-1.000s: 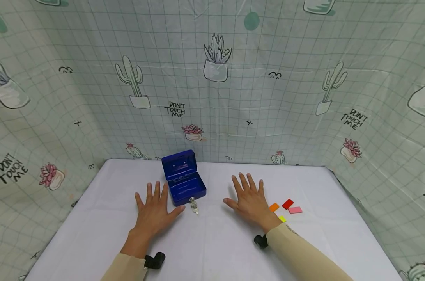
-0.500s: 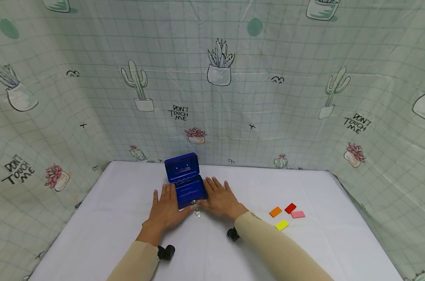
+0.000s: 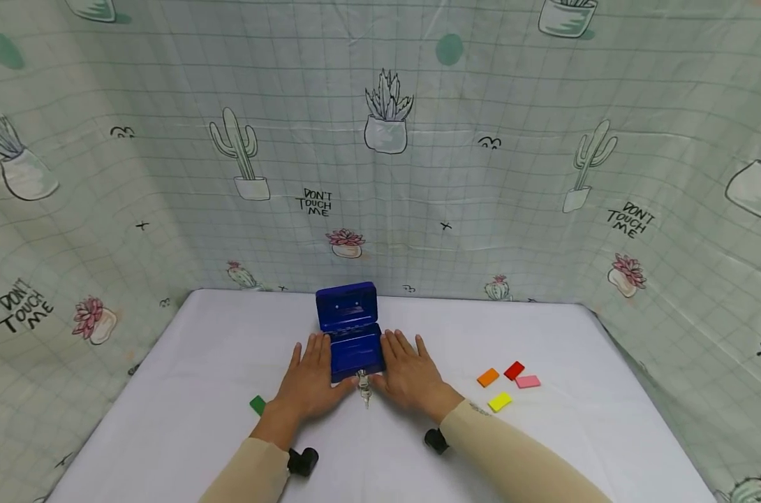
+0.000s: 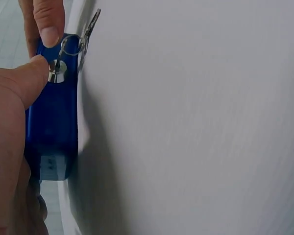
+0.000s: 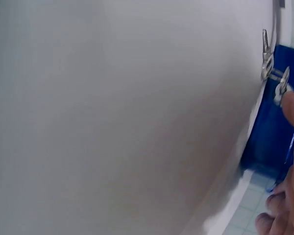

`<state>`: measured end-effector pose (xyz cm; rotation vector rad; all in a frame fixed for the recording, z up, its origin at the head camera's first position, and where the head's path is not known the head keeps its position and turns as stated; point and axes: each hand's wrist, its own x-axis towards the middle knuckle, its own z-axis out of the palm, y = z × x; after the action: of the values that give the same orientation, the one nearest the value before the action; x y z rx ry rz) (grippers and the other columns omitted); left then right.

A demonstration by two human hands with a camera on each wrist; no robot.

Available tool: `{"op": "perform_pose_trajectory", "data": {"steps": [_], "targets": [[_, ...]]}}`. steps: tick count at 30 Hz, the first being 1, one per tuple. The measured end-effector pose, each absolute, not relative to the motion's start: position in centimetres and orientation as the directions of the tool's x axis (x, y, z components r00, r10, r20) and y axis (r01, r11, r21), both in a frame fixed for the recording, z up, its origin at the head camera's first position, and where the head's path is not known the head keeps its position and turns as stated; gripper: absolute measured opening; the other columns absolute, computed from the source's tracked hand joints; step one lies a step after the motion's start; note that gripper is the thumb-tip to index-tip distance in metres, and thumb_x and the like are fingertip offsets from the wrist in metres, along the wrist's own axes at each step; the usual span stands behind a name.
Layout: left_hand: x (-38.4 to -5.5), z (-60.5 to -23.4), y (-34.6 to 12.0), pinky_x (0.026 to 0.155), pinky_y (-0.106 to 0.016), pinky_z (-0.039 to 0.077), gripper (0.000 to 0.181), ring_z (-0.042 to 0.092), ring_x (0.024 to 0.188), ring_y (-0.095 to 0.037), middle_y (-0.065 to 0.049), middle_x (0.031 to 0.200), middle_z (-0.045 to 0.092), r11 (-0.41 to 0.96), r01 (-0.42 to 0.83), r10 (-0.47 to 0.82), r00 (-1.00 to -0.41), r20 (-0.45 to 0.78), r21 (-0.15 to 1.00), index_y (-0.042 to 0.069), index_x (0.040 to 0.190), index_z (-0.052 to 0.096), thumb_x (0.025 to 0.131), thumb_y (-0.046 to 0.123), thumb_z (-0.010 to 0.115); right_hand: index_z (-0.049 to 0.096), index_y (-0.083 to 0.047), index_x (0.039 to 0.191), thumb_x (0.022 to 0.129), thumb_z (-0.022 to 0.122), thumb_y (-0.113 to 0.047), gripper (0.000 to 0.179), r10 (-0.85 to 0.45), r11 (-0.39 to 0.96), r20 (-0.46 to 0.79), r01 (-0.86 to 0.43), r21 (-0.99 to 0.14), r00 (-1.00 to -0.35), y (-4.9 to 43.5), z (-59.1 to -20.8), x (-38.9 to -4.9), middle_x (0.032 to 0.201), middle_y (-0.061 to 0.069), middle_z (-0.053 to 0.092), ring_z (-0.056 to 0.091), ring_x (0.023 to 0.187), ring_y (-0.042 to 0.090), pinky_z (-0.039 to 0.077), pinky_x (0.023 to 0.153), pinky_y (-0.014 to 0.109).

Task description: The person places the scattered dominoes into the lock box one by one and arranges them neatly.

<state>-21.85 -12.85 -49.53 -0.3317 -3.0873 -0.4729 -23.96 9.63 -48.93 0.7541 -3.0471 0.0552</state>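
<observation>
A small blue cash box (image 3: 357,358) stands on the white table with its lid (image 3: 346,307) raised. My left hand (image 3: 306,381) lies along its left side with straight fingers, the thumb bent across toward the front. Along the right side lies my right hand (image 3: 412,377), fingers likewise straight. In the left wrist view both thumbs come to the front face, close by the silver lock (image 4: 57,71). A key sits in that lock, and a ring with keys (image 3: 364,390) hangs from it. The right wrist view shows the box (image 5: 272,127) only partly.
To the right lie small flat pieces: orange (image 3: 488,377), red (image 3: 514,370), pink (image 3: 528,381) and yellow (image 3: 500,402). A green piece (image 3: 257,404) lies beside my left wrist. A patterned cloth (image 3: 443,175) hangs behind the white table (image 3: 544,447).
My right hand has come leftward to the box, and my left hand has closed in from the other side. The box has shifted right and turned squarer to me. A green piece has come into sight.
</observation>
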Motion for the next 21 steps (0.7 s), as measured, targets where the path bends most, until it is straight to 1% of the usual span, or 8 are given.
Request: {"op": "perform_pose_trajectory", "data": {"steps": [3, 7, 15, 21], "targets": [[-21.3, -49.7, -11.9, 0.132, -0.06, 0.012, 0.107, 0.02, 0.162, -0.041, -0.026, 0.171, 0.026, 0.924, 0.251, 0.247, -0.968, 0.05, 0.289, -0.008, 0.163, 0.023, 0.097, 0.069, 0.057, 0.035, 0.002, 0.162, 0.107, 0.052, -0.054, 0.081, -0.457, 0.887, 0.047, -0.459, -0.042, -0.888, 10.8, -48.8, -22.3, 0.169, 0.018, 0.035, 0.032, 0.158, 0.036, 0.025, 0.127, 0.064], [-20.4, -49.8, -10.8, 0.132, -0.059, 0.014, 0.106, 0.021, 0.162, -0.04, -0.024, 0.172, 0.026, 0.908, 0.304, 0.3, -0.952, 0.061, 0.289, -0.006, 0.164, 0.024, 0.096, 0.069, 0.057, 0.039, 0.005, 0.159, 0.106, 0.057, -0.052, 0.08, -0.435, 0.897, 0.072, -0.439, -0.052, -0.897, 12.4, -48.6, -20.0, 0.167, 0.021, 0.039, 0.036, 0.156, 0.038, 0.028, 0.125, 0.065], [-18.6, -49.8, -9.2, 0.132, -0.057, 0.017, 0.105, 0.022, 0.162, -0.038, -0.023, 0.172, 0.027, 0.872, 0.385, 0.382, -0.921, 0.072, 0.304, -0.004, 0.164, 0.026, 0.097, 0.071, 0.055, 0.039, 0.005, 0.159, 0.103, 0.058, -0.056, 0.085, -0.398, 0.915, 0.071, -0.401, -0.037, -0.915, 14.5, -48.7, -16.1, 0.167, 0.021, 0.04, 0.037, 0.156, 0.039, 0.029, 0.125, 0.065], [-17.3, -50.1, -8.7, 0.131, -0.057, 0.02, 0.099, 0.025, 0.161, -0.037, -0.023, 0.17, 0.031, 0.844, 0.437, 0.428, -0.898, 0.099, 0.312, -0.004, 0.163, 0.029, 0.099, 0.067, 0.055, 0.039, 0.003, 0.159, 0.101, 0.061, -0.058, 0.088, -0.38, 0.923, 0.073, -0.383, -0.035, -0.922, 15.5, -48.9, -14.1, 0.167, 0.021, 0.04, 0.038, 0.155, 0.039, 0.029, 0.125, 0.066]]}}
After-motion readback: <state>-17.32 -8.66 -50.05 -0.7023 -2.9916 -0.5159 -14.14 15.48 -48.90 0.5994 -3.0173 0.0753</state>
